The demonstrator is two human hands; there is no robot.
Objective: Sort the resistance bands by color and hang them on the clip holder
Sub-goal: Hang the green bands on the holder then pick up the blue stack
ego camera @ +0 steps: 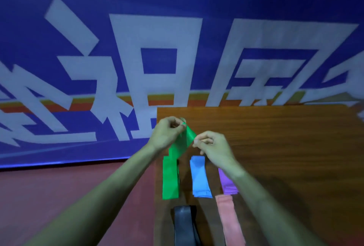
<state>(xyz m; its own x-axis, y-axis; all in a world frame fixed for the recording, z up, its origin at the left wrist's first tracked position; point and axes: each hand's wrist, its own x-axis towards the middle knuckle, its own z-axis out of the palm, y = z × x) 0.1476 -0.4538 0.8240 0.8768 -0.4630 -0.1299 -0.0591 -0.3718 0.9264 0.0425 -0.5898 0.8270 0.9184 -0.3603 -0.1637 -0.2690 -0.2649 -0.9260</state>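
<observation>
A green resistance band (182,143) is lifted above the wooden table (285,147), its top edge stretched between both hands. My left hand (167,133) pinches its upper left corner, and a small pale object shows at those fingertips. My right hand (213,146) pinches the right corner. Flat on the table lie another green band (170,178), a blue band (201,177), a purple band (227,183) partly under my right forearm, a pink band (229,220) and a black band (185,224). No clip holder can be made out.
A blue banner (177,39) with large white characters hangs behind the table. The table's left edge (156,167) runs beside a reddish floor (59,196). The right part of the table shows bare wood.
</observation>
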